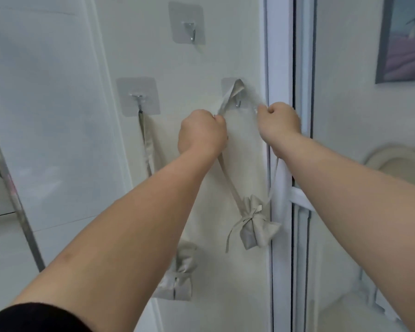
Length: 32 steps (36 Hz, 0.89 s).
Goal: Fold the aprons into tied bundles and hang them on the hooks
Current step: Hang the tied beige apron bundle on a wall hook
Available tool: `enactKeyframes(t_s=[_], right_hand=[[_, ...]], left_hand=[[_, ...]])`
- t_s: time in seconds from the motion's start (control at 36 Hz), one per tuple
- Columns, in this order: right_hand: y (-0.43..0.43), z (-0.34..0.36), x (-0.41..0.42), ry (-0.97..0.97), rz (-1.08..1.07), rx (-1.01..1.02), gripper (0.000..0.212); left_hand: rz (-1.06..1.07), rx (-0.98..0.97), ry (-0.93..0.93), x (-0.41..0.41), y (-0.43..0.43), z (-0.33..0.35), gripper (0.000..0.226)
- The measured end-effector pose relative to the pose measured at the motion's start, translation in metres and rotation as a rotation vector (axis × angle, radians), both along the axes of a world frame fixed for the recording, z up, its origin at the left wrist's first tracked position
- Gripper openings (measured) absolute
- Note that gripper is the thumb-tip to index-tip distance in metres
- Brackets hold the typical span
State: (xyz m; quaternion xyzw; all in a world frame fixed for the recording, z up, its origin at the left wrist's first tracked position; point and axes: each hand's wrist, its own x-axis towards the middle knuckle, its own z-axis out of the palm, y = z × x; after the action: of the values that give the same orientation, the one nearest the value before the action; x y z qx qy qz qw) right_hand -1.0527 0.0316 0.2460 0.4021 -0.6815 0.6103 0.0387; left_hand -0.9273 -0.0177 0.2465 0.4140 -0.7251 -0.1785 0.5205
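Below three hooks (191, 32), two bundles (255, 227)

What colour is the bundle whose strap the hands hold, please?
The bundle is pale grey-beige; head view.

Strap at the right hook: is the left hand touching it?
Touching. The head view shows the left hand pinching the strap between curled fingers and thumb, just below and left of the right hook.
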Motion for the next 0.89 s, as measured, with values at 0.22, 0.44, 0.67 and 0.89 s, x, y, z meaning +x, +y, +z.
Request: enactKeyframes(t_s=[0.22,0.44,0.67,0.89], right_hand=[[-0.010,-0.023,-0.003,0.097,0.017,0.242,0.038],[0.005,-0.040,-0.001,0.109,0.216,0.359,0.039],[0.027,-0.056,0.019,0.166,0.128,0.045,0.018],[0.047,-0.087,0.064,0.163,0.228,0.080,0.009]], left_hand=[[0.119,0.035,-0.278,-0.004,0.001,-0.016,0.029],[-0.019,0.100,-0.447,0.000,0.008,-0.034,0.035],[-0.137,0.134,-0.326,0.033,0.026,-0.060,0.027],[-0.202,0.152,-0.143,0.075,0.054,-0.085,0.018]])
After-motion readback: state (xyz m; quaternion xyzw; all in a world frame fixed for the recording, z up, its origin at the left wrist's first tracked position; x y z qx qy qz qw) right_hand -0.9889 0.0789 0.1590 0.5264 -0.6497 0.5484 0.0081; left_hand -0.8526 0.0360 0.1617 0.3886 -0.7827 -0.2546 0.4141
